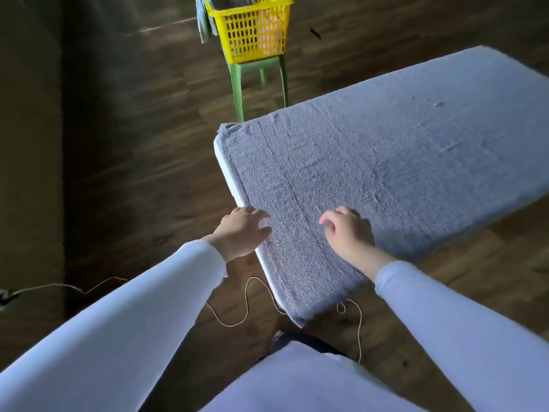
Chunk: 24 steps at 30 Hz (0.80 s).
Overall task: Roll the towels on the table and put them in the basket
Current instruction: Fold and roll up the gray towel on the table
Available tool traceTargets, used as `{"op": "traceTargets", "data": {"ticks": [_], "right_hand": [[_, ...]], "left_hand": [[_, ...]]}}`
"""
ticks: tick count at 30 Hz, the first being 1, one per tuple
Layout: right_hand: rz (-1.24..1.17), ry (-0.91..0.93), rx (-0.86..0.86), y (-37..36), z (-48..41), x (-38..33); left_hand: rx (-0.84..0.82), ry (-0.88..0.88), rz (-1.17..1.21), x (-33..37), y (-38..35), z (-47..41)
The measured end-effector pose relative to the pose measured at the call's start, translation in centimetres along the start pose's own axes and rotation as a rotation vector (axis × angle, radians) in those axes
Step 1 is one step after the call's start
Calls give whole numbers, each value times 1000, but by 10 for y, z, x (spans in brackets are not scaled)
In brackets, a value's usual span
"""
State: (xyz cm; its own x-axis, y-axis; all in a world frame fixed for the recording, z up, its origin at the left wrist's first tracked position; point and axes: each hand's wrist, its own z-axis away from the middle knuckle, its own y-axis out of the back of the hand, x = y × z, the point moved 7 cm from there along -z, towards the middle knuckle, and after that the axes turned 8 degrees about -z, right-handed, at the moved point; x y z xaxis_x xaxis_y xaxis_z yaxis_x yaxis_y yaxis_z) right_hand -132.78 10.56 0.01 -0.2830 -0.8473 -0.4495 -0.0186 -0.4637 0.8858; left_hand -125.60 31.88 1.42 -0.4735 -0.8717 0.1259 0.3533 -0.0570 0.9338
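Note:
A grey-blue towel (386,162) lies spread flat over a white table (221,162), covering nearly all of its top. My left hand (240,230) rests at the towel's near-left edge, fingers touching the cloth. My right hand (347,230) sits on the towel a little to the right, its fingers loosely curled over the fabric; whether it pinches the cloth is unclear. A yellow plastic basket (252,28) stands on a green stool (258,75) at the far side, with pink cloth showing through its side and a blue cloth (203,22) hanging over its left rim.
Dark wooden floor surrounds the table. A thin cord (246,295) loops across the floor beneath the table's near corner. A dark wall or panel (29,144) stands at the left. A small dark object (315,34) lies on the floor right of the basket.

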Motion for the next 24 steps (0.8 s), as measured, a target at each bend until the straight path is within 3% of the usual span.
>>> {"op": "traceTargets", "data": {"ticks": [7, 14, 20, 24], "right_hand": [[-138, -110, -37, -23, -17, -70], [-186, -287, -62, -30, -35, -91], [-339, -399, -36, -50, -81, -114], [-384, -584, 94, -74, -105, -132]], "left_hand": [[-11, -80, -51, -46, 27, -34], [-43, -237, -131, -78, 43, -97], [-107, -543, -333, -110, 52, -184], [-97, -726, -509, -133, 61, -229]]}}
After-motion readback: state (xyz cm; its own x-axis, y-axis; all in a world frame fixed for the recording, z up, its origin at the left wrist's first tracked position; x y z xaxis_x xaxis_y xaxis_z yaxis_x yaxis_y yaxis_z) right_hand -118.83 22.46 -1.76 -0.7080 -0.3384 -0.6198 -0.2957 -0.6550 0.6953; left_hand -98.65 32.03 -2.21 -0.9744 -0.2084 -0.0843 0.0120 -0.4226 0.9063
